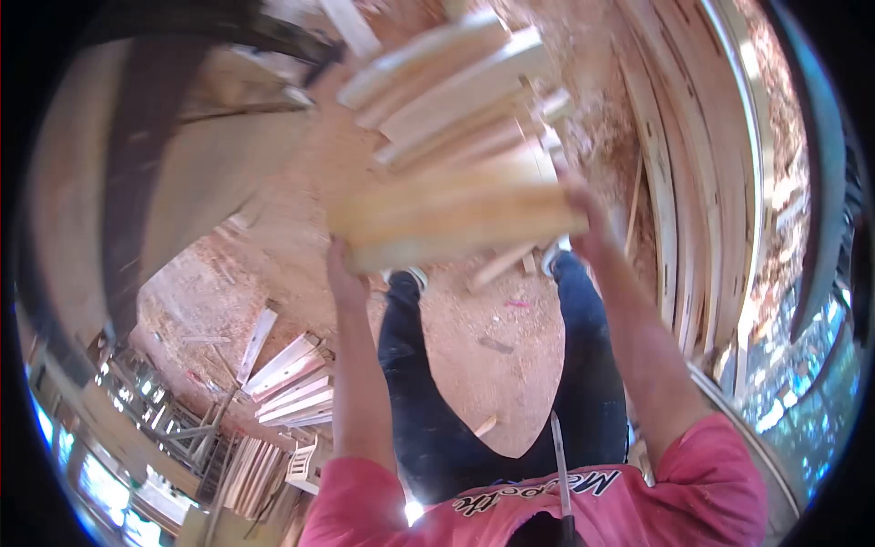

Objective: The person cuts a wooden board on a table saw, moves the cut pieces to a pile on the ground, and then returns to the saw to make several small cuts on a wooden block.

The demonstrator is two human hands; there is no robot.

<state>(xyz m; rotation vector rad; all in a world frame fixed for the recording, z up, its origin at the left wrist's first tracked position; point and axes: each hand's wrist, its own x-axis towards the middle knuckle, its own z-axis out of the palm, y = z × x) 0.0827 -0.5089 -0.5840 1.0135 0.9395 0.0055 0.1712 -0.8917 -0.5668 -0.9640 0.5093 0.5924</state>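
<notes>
A short, wide wooden board (456,219) spans the space between my hands, slightly blurred by motion. My left hand (344,269) grips its left end, and my right hand (585,214) holds the right end. The fingers are mostly hidden by the board. Just beyond it, a stack of similar cut boards (465,82) lies on the dusty ground, partly covered by the held board.
Long planks (697,164) are piled along the right side. A smaller pile of cut pieces (292,383) lies at the lower left. Dark beams (150,155) stand at the upper left. My feet are on the ground just below the board.
</notes>
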